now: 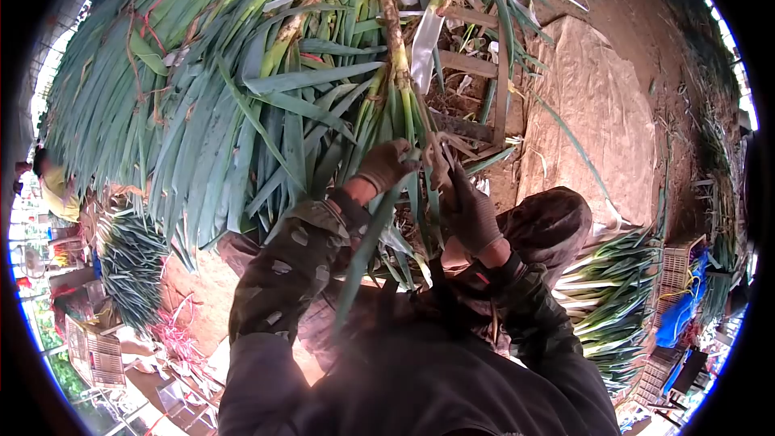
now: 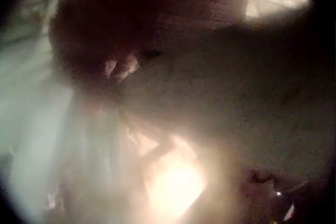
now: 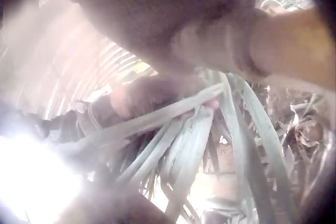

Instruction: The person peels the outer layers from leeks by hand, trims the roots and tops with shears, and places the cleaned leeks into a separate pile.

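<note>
A long leek (image 1: 401,85) with green leaves and a pale, soil-stained stem lies before me in the head view. My left hand (image 1: 383,166), in a knitted glove, grips its leaves from the left, fingers curled. Just to the right my gloved right hand (image 1: 470,211) pinches a brown, withered leaf (image 1: 439,160) beside the leek's leaves. One broad green leaf (image 1: 367,250) hangs below the left hand toward my lap. In the right wrist view green leaves (image 3: 186,153) hang beneath the right hand (image 3: 173,19). The left wrist view is dark and blurred.
A large heap of leeks (image 1: 186,121) fills the left and front. A wooden frame (image 1: 468,64) lies ahead, beside a brown sheet (image 1: 593,121) on soil. Trimmed leeks (image 1: 609,299) lie at right near a crate (image 1: 674,274); another bundle (image 1: 129,266) lies at left.
</note>
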A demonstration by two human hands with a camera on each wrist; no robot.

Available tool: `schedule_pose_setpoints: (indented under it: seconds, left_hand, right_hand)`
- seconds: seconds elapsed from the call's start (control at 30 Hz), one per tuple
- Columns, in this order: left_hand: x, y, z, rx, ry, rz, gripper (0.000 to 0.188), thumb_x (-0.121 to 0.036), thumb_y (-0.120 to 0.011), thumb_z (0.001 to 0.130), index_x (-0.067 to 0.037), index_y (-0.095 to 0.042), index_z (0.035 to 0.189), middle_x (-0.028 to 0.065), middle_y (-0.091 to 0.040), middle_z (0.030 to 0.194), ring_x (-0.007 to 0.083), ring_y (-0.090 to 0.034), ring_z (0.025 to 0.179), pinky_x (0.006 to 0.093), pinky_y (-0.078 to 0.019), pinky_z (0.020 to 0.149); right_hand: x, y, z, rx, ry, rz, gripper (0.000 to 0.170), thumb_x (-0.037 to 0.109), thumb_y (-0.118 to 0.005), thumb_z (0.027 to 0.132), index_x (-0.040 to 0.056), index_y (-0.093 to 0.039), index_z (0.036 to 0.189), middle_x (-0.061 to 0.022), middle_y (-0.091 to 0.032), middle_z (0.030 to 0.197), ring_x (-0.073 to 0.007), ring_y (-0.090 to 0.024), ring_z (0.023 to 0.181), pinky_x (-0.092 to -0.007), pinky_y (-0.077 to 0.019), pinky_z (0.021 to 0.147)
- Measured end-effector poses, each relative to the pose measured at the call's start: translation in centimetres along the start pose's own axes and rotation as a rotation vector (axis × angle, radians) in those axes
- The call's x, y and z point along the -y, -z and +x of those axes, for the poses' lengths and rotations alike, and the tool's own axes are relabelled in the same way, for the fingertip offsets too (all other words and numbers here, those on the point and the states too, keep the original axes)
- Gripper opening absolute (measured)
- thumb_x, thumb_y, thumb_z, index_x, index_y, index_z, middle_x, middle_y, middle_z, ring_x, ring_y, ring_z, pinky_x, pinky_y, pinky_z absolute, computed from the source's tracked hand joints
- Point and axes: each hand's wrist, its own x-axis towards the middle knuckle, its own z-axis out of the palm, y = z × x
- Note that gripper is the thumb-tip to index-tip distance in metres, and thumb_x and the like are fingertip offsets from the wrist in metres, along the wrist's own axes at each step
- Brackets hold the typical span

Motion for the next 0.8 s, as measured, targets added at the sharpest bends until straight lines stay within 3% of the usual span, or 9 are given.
schedule_pose_setpoints:
  seconds: [0.17, 0.2, 0.3, 0.33, 0.43, 0.63, 0.73, 0.77, 0.8]
  left_hand:
    - [-2.0, 0.0, 2.6, -0.340, -0.002, -0.125, 0.024, -0.024, -0.065, 0.083, -0.005, -0.062, 0.096, 0.0233, -0.065, 0.090, 0.0432, -0.063, 0.086, 0.0493, -0.0505, 0.076]
    - [-2.3, 0.0, 3.4, -0.283, 0.065, -0.029, 0.031, -0.025, -0.067, 0.082, -0.005, -0.060, 0.105, 0.0234, -0.065, 0.090, 0.0423, -0.064, 0.083, 0.0490, -0.0520, 0.072]
    - [-3.7, -1.4, 5.1, -0.453, 0.291, 0.115, 0.048, -0.026, -0.069, 0.080, -0.003, -0.056, 0.119, 0.0224, -0.067, 0.084, 0.0401, -0.066, 0.079, 0.0490, -0.0522, 0.070]
    - [-3.8, -1.9, 5.2, -0.501, 0.267, 0.207, 0.053, -0.027, -0.068, 0.081, 0.001, -0.049, 0.121, 0.0221, -0.066, 0.078, 0.0387, -0.067, 0.074, 0.0483, -0.0528, 0.066]
    - [-3.1, -3.2, 6.1, -0.433, 0.301, 0.286, 0.049, -0.028, -0.068, 0.081, 0.000, -0.050, 0.118, 0.0185, -0.066, 0.075, 0.0355, -0.068, 0.072, 0.0482, -0.0524, 0.062]
    - [-2.6, -2.3, 7.8, -0.301, 0.360, 0.280, 0.045, -0.028, -0.066, 0.084, -0.001, -0.049, 0.116, 0.0161, -0.067, 0.076, 0.0345, -0.069, 0.072, 0.0480, -0.0525, 0.062]
    - [-2.8, -2.4, 8.5, -0.341, 0.490, 0.217, 0.046, -0.029, -0.066, 0.083, -0.003, -0.049, 0.118, 0.0179, -0.068, 0.078, 0.0351, -0.070, 0.074, 0.0490, -0.0531, 0.064]
    - [-2.8, -2.0, 7.8, -0.364, 0.387, 0.097, 0.051, -0.032, -0.066, 0.083, -0.013, -0.049, 0.127, 0.0203, -0.070, 0.083, 0.0362, -0.070, 0.079, 0.0479, -0.0553, 0.072]
    - [-3.1, -2.2, 8.0, -0.358, 0.382, 0.092, 0.051, -0.032, -0.066, 0.083, -0.013, -0.049, 0.127, 0.0203, -0.070, 0.083, 0.0362, -0.070, 0.079, 0.0479, -0.0553, 0.072]
  right_hand:
    - [-1.6, -1.5, -0.1, -0.037, 0.045, -0.045, 0.079, 0.017, -0.069, 0.078, 0.0040, -0.031, 0.146, -0.0259, -0.065, 0.097, -0.0447, -0.064, 0.080, -0.0512, -0.0499, 0.068]
    - [-1.7, -1.9, -0.1, -0.093, 0.097, -0.025, 0.074, 0.017, -0.069, 0.079, 0.0050, -0.034, 0.144, -0.0256, -0.065, 0.094, -0.0448, -0.064, 0.079, -0.0512, -0.0499, 0.068]
    - [-0.8, -0.8, -0.1, -0.007, -0.129, -0.036, 0.070, 0.017, -0.069, 0.079, 0.0066, -0.038, 0.140, -0.0250, -0.065, 0.096, -0.0438, -0.064, 0.082, -0.0504, -0.0508, 0.068]
    - [-0.9, -0.9, -0.1, -0.042, -0.098, -0.052, 0.065, 0.015, -0.067, 0.079, 0.0076, -0.040, 0.138, -0.0243, -0.065, 0.098, -0.0423, -0.065, 0.084, -0.0493, -0.0518, 0.069]
    - [-2.3, -1.8, -0.1, -0.059, 0.043, -0.112, 0.068, 0.013, -0.067, 0.078, 0.0089, -0.038, 0.140, -0.0224, -0.066, 0.101, -0.0416, -0.065, 0.085, -0.0482, -0.0526, 0.071]
    - [-3.1, -2.7, 0.2, -0.030, 0.054, -0.076, 0.075, 0.012, -0.069, 0.076, 0.0103, -0.036, 0.144, -0.0190, -0.066, 0.108, -0.0405, -0.066, 0.086, -0.0460, -0.0536, 0.073]
    - [1.1, 0.1, 0.3, -0.052, 0.056, -0.063, 0.066, 0.012, -0.063, 0.085, 0.0036, -0.036, 0.144, -0.0269, -0.065, 0.104, -0.0443, -0.065, 0.094, -0.0461, -0.0547, 0.075]
    - [0.4, 0.0, 0.4, -0.076, 0.132, -0.026, 0.074, 0.011, -0.067, 0.081, 0.0057, -0.034, 0.146, -0.0280, -0.061, 0.117, -0.0418, -0.064, 0.103, -0.0452, -0.0545, 0.080]
    - [0.3, 0.2, 0.3, -0.080, 0.125, -0.031, 0.074, 0.011, -0.067, 0.081, 0.0057, -0.034, 0.146, -0.0280, -0.061, 0.117, -0.0418, -0.064, 0.103, -0.0452, -0.0545, 0.080]
